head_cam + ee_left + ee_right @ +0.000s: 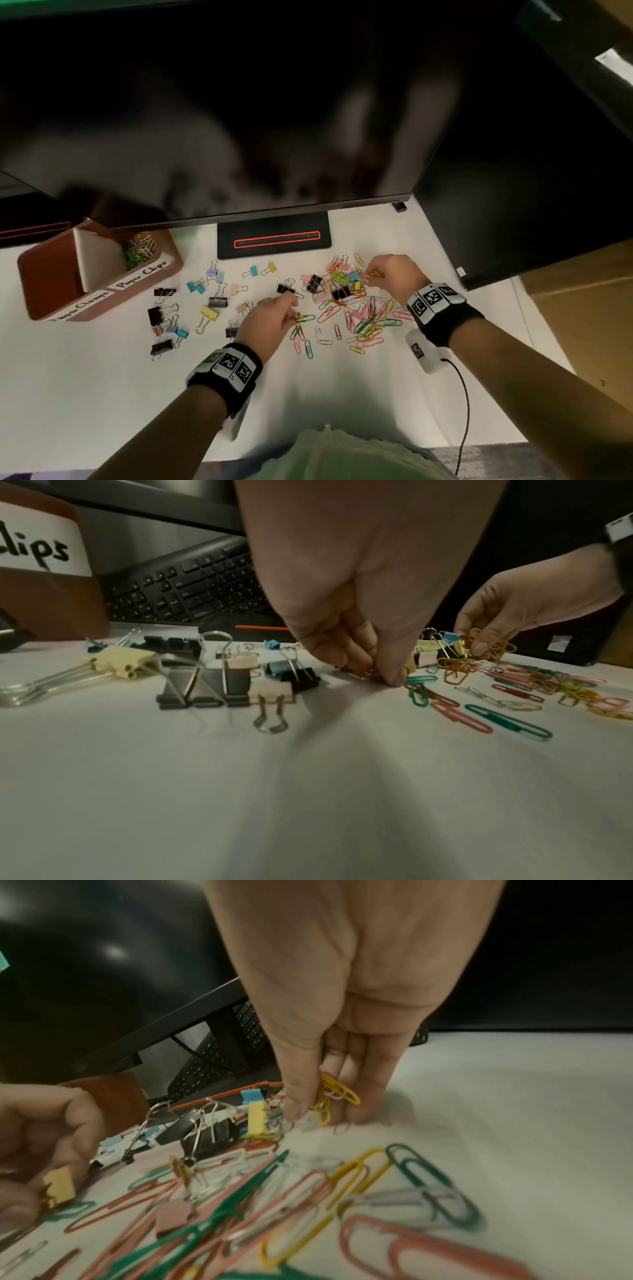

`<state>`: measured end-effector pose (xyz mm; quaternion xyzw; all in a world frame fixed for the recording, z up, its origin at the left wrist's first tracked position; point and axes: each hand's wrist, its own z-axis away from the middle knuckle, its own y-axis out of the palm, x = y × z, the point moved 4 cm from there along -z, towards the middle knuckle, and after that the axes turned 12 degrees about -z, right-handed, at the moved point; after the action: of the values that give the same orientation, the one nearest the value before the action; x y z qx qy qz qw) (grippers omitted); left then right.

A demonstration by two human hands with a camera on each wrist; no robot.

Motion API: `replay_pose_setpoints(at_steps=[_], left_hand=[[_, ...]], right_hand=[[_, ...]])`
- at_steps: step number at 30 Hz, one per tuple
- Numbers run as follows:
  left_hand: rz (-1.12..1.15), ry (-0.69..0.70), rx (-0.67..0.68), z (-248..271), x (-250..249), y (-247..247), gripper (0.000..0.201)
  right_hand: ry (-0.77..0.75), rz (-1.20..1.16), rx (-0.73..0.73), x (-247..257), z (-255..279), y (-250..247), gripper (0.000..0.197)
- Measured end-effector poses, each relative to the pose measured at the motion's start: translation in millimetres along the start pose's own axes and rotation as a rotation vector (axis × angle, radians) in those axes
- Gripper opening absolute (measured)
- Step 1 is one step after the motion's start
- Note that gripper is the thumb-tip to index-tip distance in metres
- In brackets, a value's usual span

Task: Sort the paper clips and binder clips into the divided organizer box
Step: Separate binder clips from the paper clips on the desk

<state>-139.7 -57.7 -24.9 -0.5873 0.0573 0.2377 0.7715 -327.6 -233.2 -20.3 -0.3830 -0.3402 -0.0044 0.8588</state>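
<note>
We see a big dark screen (212, 113) hanging over our white table (102, 394). At the far left of the table sits the brown box (44, 274) with a wall down its middle. One side has a label that says Paper Clips, and a small heap of sorted clips (138, 248) is already in there. The other side looks bare, as far as we can tell.

So we think the job is only just started. Most things are still out on the table. The binder clips (212, 301) are spread across the middle and left, and none seem to be in the box yet. The loose paper clips (363, 318) lie in a bright pile on the right, between our two hands.

Our right hand (394, 274) is at the far edge of that pile, fingers pinched around a bunch of yellow paper clips (334, 1093). Our left hand (270, 322) is down near the middle, fingertips squeezed on something small and yellow (60, 1187). It looks like a tiny binder clip, but we cannot be sure.
</note>
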Motion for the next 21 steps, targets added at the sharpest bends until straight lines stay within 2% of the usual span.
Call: replay_pose_setpoints(at_steps=[4, 8, 14, 21], left_hand=[[0.011, 0.040, 0.001, -2, 1, -2, 0.010], [0.138, -0.018, -0.066, -5, 7, -15, 0.015], [0.250, -0.082, -0.067, -10, 15, -35, 0.019], [0.342, -0.171, -0.024, -11, 20, -35, 0.035]], right_hand=[[0.022, -0.089, -0.006, -2, 5, -7, 0.032], [0.037, -0.161, -0.006, -2, 10, -10, 0.036], [0.015, -0.087, 0.013, -3, 12, -9, 0.035], [-0.009, -0.027, -0.012, -2, 12, -14, 0.030]])
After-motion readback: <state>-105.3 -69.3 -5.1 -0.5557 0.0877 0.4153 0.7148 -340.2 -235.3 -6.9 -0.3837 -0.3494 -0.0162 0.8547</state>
